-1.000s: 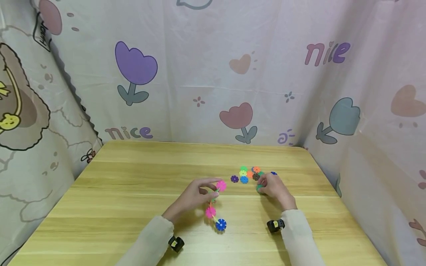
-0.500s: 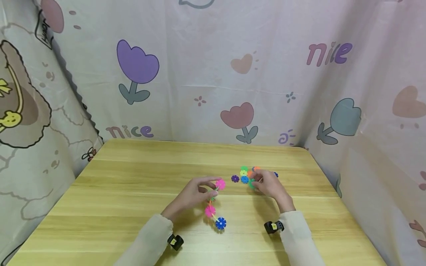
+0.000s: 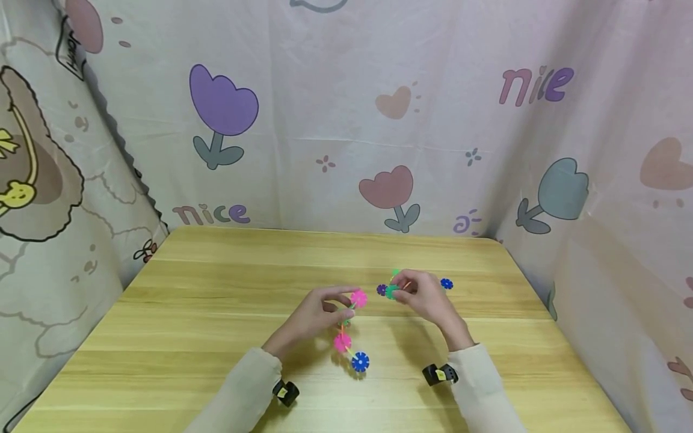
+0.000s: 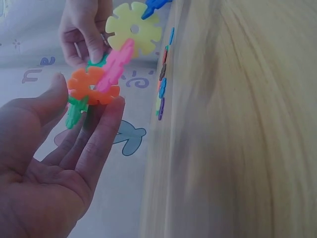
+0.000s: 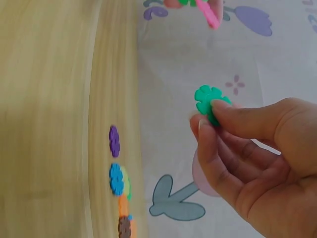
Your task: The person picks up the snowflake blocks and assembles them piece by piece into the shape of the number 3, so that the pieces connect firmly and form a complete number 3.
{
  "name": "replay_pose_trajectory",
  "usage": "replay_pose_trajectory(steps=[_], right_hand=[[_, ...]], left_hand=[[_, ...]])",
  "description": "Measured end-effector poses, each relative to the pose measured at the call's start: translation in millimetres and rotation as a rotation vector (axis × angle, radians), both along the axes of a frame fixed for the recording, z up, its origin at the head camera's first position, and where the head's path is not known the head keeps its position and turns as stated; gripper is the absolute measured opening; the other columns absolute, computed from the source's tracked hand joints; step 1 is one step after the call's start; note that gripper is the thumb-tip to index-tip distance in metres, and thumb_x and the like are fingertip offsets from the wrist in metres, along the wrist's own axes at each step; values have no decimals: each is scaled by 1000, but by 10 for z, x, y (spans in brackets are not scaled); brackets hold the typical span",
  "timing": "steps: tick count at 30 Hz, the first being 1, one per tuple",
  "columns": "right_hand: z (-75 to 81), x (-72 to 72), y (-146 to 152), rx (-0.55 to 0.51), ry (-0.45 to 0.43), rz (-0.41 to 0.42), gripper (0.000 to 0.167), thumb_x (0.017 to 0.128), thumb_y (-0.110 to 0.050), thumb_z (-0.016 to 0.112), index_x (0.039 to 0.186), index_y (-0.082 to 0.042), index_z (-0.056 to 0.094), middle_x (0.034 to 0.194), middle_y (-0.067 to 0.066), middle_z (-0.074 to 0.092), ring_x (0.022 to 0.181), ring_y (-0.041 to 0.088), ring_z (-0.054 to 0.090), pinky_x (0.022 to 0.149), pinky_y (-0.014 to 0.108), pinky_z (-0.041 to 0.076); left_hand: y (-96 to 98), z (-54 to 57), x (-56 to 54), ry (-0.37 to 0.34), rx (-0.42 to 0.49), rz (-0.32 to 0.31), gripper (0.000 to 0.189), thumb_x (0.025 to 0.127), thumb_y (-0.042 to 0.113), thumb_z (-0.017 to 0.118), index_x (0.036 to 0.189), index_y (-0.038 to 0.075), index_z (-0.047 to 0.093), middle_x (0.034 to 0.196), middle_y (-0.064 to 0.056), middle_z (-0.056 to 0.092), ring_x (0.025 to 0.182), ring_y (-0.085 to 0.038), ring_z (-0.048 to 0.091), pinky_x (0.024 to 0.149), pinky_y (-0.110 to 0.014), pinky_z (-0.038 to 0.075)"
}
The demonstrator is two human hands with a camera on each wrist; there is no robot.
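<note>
My left hand (image 3: pixel 316 313) pinches a chain of interlocking snowflake discs above the table. In the left wrist view, thumb and finger are on its orange disc (image 4: pixel 81 87). Slotted around that are a green disc (image 4: pixel 74 113), a pink disc (image 4: pixel 117 64), a yellow disc (image 4: pixel 146 37) and a blue disc (image 4: pixel 154 7). Another pink disc (image 3: pixel 359 298) sits at the chain's upper end in the head view. My right hand (image 3: pixel 430 300) pinches a single green disc (image 5: pixel 206 99) between thumb and fingers, in the air and apart from the chain.
Loose discs lie on the wooden table (image 3: pixel 243 264) beyond the right hand, partly hidden by it: a purple disc (image 5: pixel 114 141), a light blue disc (image 5: pixel 116 178), a brown disc (image 5: pixel 124 227) and others. A dark blue disc (image 3: pixel 446 284) lies farther right. A printed curtain (image 3: pixel 303 108) hangs behind.
My right hand has lifted the green disc and moved left with it, toward the chain. The dark blue disc at the right now shows fully. My left hand has barely moved.
</note>
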State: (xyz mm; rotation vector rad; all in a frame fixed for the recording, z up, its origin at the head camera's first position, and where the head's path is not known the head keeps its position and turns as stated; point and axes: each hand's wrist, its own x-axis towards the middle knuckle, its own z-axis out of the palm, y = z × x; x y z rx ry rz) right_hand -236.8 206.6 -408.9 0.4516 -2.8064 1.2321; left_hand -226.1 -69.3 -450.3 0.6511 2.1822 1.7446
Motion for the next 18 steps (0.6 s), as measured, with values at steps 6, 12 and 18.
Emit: replay_pose_trajectory(steps=[6, 12, 18], right_hand=[[22, 46, -92, -15, 40, 37, 8, 90, -4, 78, 96, -9, 75, 89, 6, 75, 75, 10, 67, 67, 21, 57], [38, 89, -167, -35, 58, 102, 5, 91, -7, 78, 95, -7, 75, 87, 4, 74, 75, 10, 66, 69, 20, 57], [24, 111, -255, -29, 114, 150, 2, 90, -6, 78, 90, -5, 76, 83, 3, 74, 72, 6, 66, 69, 20, 58]], left_hand=[[2, -3, -8, -6, 9, -4, 47, 98, 17, 72, 144, 18, 61, 119, -19, 68, 92, -38, 76, 77, -37, 65], [0, -5, -16, 2, 15, -8, 49, 98, 16, 72, 145, 15, 60, 119, -19, 68, 92, -39, 75, 76, -37, 65], [-3, -9, -19, 8, 17, -10, 49, 98, 17, 72, 145, 16, 60, 119, -19, 68, 92, -40, 75, 77, -38, 65]])
